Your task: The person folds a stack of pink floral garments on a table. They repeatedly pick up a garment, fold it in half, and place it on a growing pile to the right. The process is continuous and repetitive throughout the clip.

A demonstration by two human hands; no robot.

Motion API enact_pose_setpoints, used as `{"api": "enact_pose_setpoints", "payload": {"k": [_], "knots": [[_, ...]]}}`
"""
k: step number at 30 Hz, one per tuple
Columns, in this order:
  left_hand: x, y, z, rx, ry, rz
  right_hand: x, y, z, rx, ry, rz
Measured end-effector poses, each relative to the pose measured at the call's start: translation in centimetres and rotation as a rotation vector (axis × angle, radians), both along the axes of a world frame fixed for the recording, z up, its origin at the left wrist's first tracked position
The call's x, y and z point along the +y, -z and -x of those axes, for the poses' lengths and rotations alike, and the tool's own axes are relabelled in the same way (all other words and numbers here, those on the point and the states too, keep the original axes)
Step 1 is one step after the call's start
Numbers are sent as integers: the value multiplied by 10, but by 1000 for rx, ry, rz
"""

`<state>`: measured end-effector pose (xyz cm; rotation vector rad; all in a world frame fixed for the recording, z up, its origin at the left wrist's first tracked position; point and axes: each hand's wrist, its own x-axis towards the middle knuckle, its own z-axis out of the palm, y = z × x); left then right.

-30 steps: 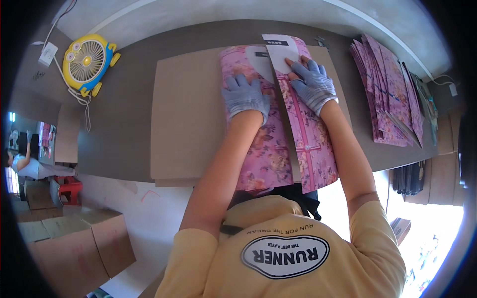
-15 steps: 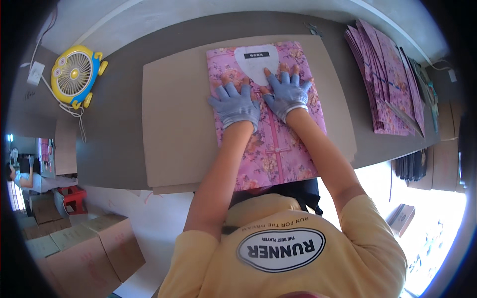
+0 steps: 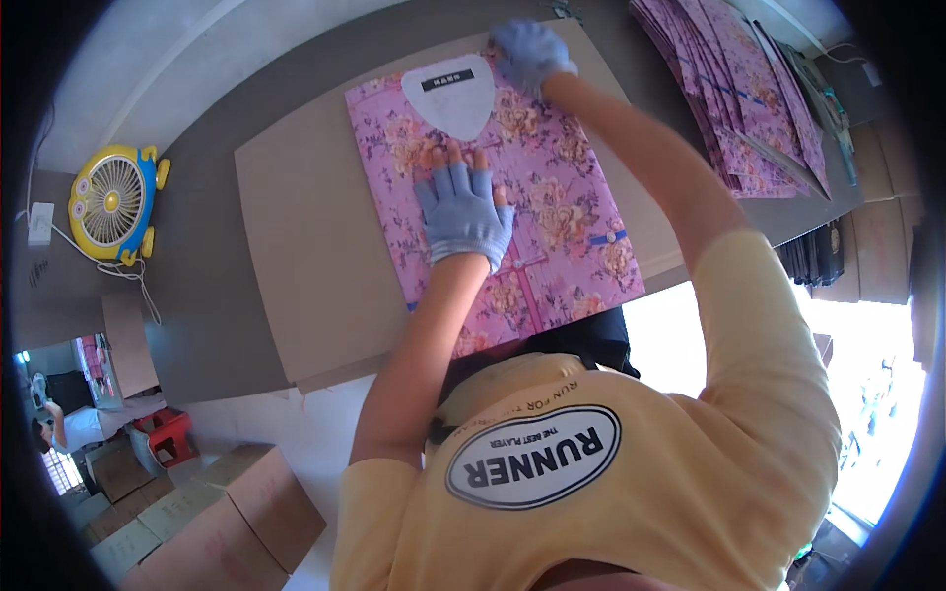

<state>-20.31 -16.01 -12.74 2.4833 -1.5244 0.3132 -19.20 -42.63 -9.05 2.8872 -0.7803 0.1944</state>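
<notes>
A folded pink floral garment [image 3: 557,212] lies on a large cardboard sheet [image 3: 296,217], its pale heart-shaped neck opening with a dark label at the far end. My left hand [image 3: 465,212], in a blue-grey fingerless glove, rests flat on the middle of the cloth with its fingers stretched out. At the far right corner of the garment is my right hand [image 3: 533,57], gloved the same way. Motion blurs its fingers, so whether they grip the corner does not show. A short blue strip with a round ornament crosses the cloth near its right edge.
More pink floral garments [image 3: 724,94] are stacked at the right of the grey table [image 3: 202,295]. A yellow and blue fan [image 3: 113,205] stands at the left, its cord trailing. Cardboard boxes [image 3: 227,522] sit at lower left. Another person [image 3: 79,424] is in the left background.
My right hand has moved from the garment's middle to its far right corner. My left hand stays flat on the cloth. The blue strip at the right edge now shows. The whole view has shifted.
</notes>
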Motion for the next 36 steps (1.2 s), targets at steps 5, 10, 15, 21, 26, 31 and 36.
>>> {"api": "enact_pose_setpoints", "payload": {"k": [5, 10, 15, 21, 26, 31, 36], "knots": [[-12, -1, 5, 5, 66, 40, -56, 24, 4, -169, -74, 133], [7, 2, -3, 36, 10, 67, 123, 15, 164, 184, -267, 106], [-2, 8, 2, 53, -1, 133, 202, -34, 264, 213, -200, -330], [2, -7, 3, 134, -15, 184, 155, -54, 35, 27, -582, -104], [31, -5, 58, 275, -42, 126, 116, -9, -197, -226, -517, -17], [54, -5, 69, 316, -19, 60, 123, 39, -231, -324, -642, -21], [43, -1, 74, 325, 6, 84, 90, 1, -241, -9, -422, -871]]}}
